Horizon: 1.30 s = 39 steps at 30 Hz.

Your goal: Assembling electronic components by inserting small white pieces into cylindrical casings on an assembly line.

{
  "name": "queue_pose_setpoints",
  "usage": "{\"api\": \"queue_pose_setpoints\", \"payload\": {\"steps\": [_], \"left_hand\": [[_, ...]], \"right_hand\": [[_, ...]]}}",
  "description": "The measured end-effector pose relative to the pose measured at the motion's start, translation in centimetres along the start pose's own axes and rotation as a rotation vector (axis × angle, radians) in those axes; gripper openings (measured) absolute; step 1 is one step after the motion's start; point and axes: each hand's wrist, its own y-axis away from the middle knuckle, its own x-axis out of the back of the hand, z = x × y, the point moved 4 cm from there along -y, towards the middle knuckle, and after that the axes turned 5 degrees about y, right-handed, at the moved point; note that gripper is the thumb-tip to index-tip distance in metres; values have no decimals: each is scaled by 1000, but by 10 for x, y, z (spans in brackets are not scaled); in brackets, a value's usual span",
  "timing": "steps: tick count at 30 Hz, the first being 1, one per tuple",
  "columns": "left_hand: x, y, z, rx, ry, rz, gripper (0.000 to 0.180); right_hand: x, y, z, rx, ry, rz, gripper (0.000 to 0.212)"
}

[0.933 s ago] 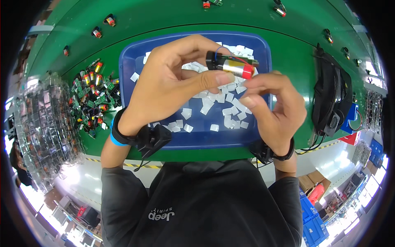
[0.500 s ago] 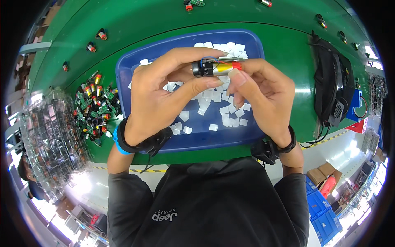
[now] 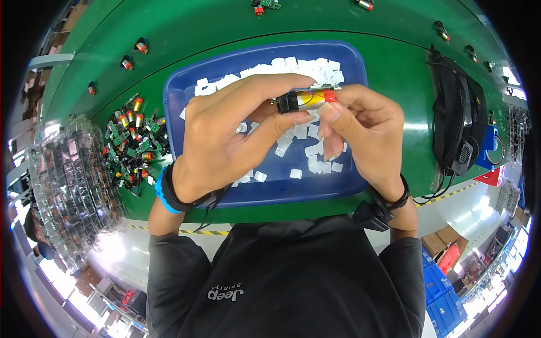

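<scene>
Between my two hands, over a blue tray (image 3: 265, 194), is a small battery assembly (image 3: 311, 101): a yellow-silver cylinder with a red end, a black cap, thin wires and a circuit board along its far side. My left hand (image 3: 225, 127) grips the black-capped end between thumb and fingers. With thumb and fingertips, my right hand (image 3: 363, 121) pinches the red end. Many small white square pieces (image 3: 282, 147) lie scattered in the tray beneath, partly hidden by my hands.
A heap of similar battery assemblies (image 3: 133, 143) lies left of the tray, beside stacked clear plastic trays (image 3: 73, 180). A black bag (image 3: 459, 107) rests on the green table (image 3: 394, 53) at right. Single assemblies, one of them (image 3: 141, 46) at far left, are spread across the table's far part.
The battery assembly has tilted, its red end turning slightly away from me, and has shifted a little right. My left fingers have moved along with it; both hands still hold it.
</scene>
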Motion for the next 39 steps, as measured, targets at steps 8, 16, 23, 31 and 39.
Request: {"api": "queue_pose_setpoints", "payload": {"steps": [8,16,23,31,39], "left_hand": [[-1,5,-5,192,310,-30,27],[1,-7,-9,666,621,-342,28],[22,-53,-34,564,239,-439,38],[90,-127,-185,-101,-992,-62,48],[48,-122,-103,-44,-513,-228,27]], "right_hand": [[2,-2,-4,87,154,40,19],[3,2,-12,866,704,10,35],[2,-2,-9,589,633,34,39],[-5,-1,-7,451,689,-64,37],[5,-4,-5,513,712,-53,32]]}}
